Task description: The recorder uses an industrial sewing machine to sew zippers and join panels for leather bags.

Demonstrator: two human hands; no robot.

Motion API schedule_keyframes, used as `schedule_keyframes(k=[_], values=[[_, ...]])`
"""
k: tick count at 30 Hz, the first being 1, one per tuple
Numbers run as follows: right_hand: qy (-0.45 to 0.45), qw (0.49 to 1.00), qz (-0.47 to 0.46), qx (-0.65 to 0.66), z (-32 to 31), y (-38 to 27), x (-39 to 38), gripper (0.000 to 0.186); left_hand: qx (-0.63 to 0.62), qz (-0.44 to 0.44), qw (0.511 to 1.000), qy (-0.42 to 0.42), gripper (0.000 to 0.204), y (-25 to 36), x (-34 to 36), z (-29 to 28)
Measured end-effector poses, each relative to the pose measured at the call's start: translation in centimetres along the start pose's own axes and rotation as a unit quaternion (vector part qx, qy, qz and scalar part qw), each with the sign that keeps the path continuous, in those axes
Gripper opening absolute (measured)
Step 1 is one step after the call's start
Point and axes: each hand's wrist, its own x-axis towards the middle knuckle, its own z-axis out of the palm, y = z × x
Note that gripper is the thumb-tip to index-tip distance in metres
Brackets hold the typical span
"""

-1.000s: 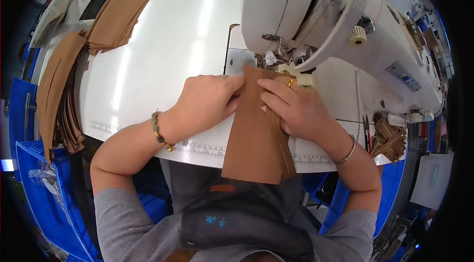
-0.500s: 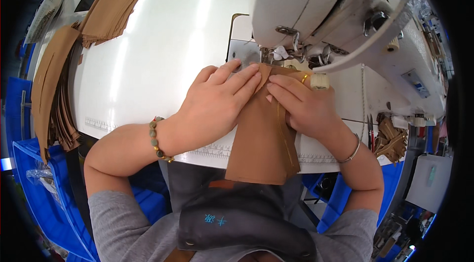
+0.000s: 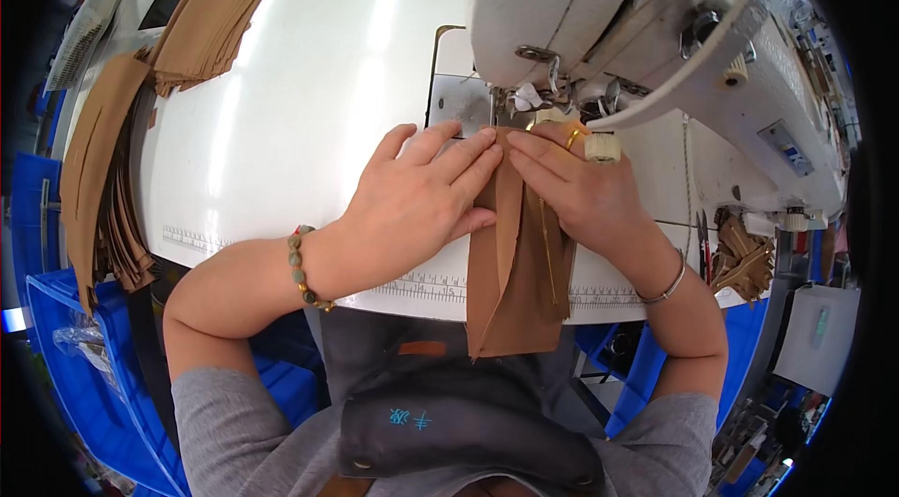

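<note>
A folded brown fabric piece [image 3: 520,310] runs from just in front of the sewing machine's needle area [image 3: 501,109] down over the front edge of the table. A lengthwise fold shows along it, with a yellowish line to the right. On its upper left edge lie the fingertips of my left hand [image 3: 421,183], the fingers stretched and apart, the thumb resting lower on the fabric. My right hand [image 3: 585,183] is closed on the fabric's upper right side, its fingers together and its thumb hidden. The two hands' fingertips nearly meet near the needle area.
The white sewing machine [image 3: 562,10] stands over the table's right half. At left lie stacked brown pieces [image 3: 220,15] and a draped bundle [image 3: 98,160]. Brown scraps [image 3: 744,258] sit at right beside dark pointed tools [image 3: 703,244]. Blue bins [image 3: 84,347] stand below the table.
The fabric has been turned so that its lower end swung right, and a fold now stands along it. Both hands stay near the needle area; the left thumb has come into view.
</note>
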Motion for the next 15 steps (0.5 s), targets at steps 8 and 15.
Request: schedule_keyframes(k=[8, 15], values=[[0.013, 1.0, 0.005, -0.022, 1.0, 0.8, -0.3, 0.027, 0.024, -0.002, 1.0, -0.003, 0.067, -0.5, 0.5, 0.3], [0.018, 0.999, 0.042, -0.02, 2.3, 2.1, -0.6, 0.035, 0.019, -0.011, 1.0, 0.014, 0.064, -1.8, 1.6, 0.8]])
